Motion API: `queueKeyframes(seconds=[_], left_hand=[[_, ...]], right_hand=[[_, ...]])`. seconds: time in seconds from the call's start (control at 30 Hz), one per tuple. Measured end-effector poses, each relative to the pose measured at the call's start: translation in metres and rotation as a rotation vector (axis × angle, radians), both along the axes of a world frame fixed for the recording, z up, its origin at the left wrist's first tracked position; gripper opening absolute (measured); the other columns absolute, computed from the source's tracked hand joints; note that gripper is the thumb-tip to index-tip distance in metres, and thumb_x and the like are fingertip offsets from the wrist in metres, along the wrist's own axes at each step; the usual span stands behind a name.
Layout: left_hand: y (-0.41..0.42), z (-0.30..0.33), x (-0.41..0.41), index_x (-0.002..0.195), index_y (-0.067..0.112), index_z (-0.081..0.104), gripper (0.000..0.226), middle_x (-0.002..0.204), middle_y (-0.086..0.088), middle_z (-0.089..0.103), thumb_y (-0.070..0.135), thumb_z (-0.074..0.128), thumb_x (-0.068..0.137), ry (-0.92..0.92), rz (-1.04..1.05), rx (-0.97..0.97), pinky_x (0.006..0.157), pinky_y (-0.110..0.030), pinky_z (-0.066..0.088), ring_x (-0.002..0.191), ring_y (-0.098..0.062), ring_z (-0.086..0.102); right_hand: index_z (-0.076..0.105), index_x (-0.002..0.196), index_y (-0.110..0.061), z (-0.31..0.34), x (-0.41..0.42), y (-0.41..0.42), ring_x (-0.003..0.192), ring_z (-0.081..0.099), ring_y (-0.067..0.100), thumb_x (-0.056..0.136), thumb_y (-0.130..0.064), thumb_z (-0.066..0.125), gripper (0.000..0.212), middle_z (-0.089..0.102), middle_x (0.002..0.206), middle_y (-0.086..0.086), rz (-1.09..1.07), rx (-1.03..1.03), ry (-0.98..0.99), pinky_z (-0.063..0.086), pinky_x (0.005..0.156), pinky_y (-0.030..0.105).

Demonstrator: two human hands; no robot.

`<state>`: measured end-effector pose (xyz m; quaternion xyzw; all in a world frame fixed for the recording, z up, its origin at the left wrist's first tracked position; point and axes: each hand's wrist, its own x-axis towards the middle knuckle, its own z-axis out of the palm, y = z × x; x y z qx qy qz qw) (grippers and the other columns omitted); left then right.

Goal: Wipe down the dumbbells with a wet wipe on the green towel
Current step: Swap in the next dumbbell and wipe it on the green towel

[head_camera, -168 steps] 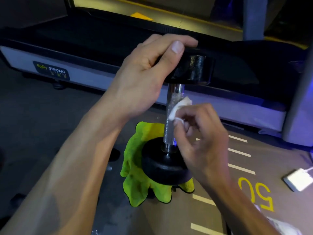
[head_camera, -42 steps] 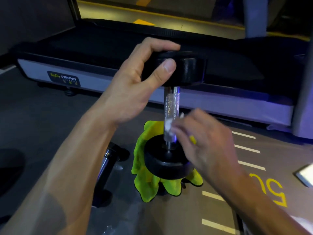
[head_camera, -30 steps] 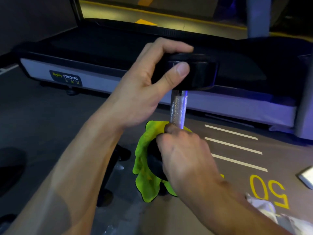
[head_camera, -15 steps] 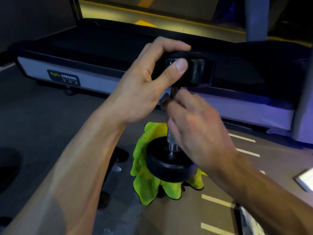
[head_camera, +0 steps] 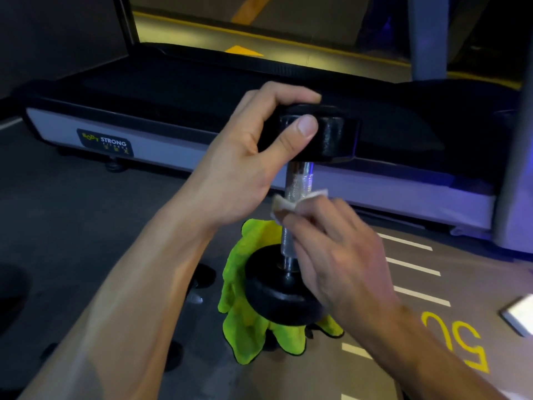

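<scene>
Dumbbell stood on end, wiped along its bar.
The left hand (head_camera: 245, 157) clamps the heavy black round-headed dumbbell (head_camera: 314, 140) by its top head; below that grip, the right hand (head_camera: 340, 255) pinches a limp white wet wipe (head_camera: 284, 204) around the knurled steel bar, above the soft green towel (head_camera: 245, 321).

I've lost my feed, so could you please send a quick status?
Left hand grips dumbbell top. Right hand holds wet wipe on handle. Dumbbell upright on green towel. Nothing obstructing.

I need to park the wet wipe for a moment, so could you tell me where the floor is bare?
Bare grey floor lies left of the green towel, in front of the treadmill. Striped floor right of the dumbbell is free up to the white object. The towel itself is crowded.
</scene>
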<state>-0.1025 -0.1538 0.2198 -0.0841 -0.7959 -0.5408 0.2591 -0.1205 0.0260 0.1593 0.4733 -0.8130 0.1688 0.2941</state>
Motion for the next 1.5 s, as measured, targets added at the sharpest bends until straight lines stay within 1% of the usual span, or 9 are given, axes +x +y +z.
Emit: queueKeyframes(seconds=[0.2,0.33,0.47,0.67,0.93,1.07,1.27,1.37,1.5], left_hand=[[0.0,0.0,-0.001,0.126,0.034,0.059,0.023,0.129,-0.01,0.06,0.036,0.057,0.103,0.003,0.024,0.005,0.101,-0.021,0.042,0.111,-0.001,0.057],[0.0,0.0,-0.001,0.127,0.034,0.059,0.023,0.129,-0.012,0.059,0.036,0.056,0.104,-0.007,0.02,-0.01,0.098,-0.019,0.045,0.111,-0.003,0.058],[-0.002,-0.002,-0.002,0.126,0.035,0.059,0.023,0.129,-0.012,0.059,0.037,0.056,0.103,-0.008,0.034,0.005,0.099,-0.021,0.043,0.11,-0.002,0.057],[0.0,0.001,0.001,0.126,0.032,0.058,0.021,0.13,-0.011,0.059,0.032,0.056,0.104,0.009,0.026,-0.017,0.094,-0.011,0.042,0.107,0.007,0.056],[0.006,0.001,-0.004,0.123,0.036,0.059,0.02,0.126,-0.006,0.059,0.034,0.058,0.103,0.036,0.019,-0.022,0.095,-0.017,0.043,0.108,0.002,0.057],[0.005,0.002,-0.002,0.126,0.028,0.059,0.02,0.129,-0.015,0.057,0.027,0.058,0.106,0.017,0.0,-0.009,0.08,-0.01,0.051,0.1,0.008,0.059],[-0.002,0.0,-0.001,0.121,0.033,0.061,0.02,0.126,-0.015,0.06,0.034,0.058,0.101,0.005,0.025,0.051,0.098,-0.018,0.042,0.105,0.0,0.055],[-0.004,-0.003,0.005,0.12,0.032,0.061,0.019,0.123,-0.013,0.06,0.032,0.058,0.101,0.031,0.021,0.093,0.099,-0.024,0.044,0.108,-0.004,0.057],[-0.006,-0.007,0.011,0.122,0.029,0.06,0.019,0.113,0.001,0.057,0.029,0.057,0.103,0.066,0.002,0.087,0.096,-0.023,0.043,0.103,-0.003,0.056]], right_hand=[[0.071,0.124,-0.01,-0.005,-0.001,0.003,0.095,0.06,0.025,0.089,-0.001,0.069,0.036,0.064,0.113,0.002,0.044,0.015,-0.077,0.055,0.077,0.039],[0.071,0.123,-0.009,0.018,-0.022,-0.003,0.101,0.06,0.029,0.097,-0.007,0.068,0.026,0.064,0.116,0.007,-0.005,-0.084,-0.032,0.053,0.081,0.043],[0.059,0.14,-0.003,-0.004,0.0,0.004,0.12,0.058,0.031,0.093,0.0,0.055,0.048,0.061,0.13,0.01,0.013,-0.009,-0.097,0.047,0.107,0.037],[0.051,0.148,-0.007,0.012,-0.004,-0.004,0.145,0.041,0.026,0.104,-0.025,0.043,0.048,0.05,0.152,0.005,-0.087,0.143,-0.051,0.034,0.119,0.04],[0.065,0.134,-0.006,0.003,0.015,0.01,0.138,0.05,0.028,0.104,-0.034,0.05,0.043,0.059,0.145,0.008,-0.1,0.192,-0.008,0.043,0.11,0.043],[0.061,0.138,-0.006,0.016,-0.001,0.001,0.141,0.046,0.029,0.108,-0.035,0.042,0.045,0.056,0.145,0.008,-0.144,0.168,0.024,0.038,0.116,0.042],[0.051,0.149,-0.01,-0.04,0.037,0.028,0.149,0.039,0.019,0.106,-0.042,0.039,0.055,0.045,0.159,-0.001,-0.02,0.16,-0.176,0.038,0.117,0.04],[0.059,0.142,-0.013,-0.054,0.049,0.036,0.14,0.047,0.017,0.107,-0.048,0.035,0.056,0.052,0.151,-0.003,-0.002,0.092,-0.232,0.037,0.115,0.034],[0.066,0.132,-0.018,-0.039,0.053,0.02,0.116,0.058,0.02,0.105,-0.051,0.036,0.052,0.06,0.13,-0.003,-0.07,0.066,-0.265,0.041,0.103,0.029]])
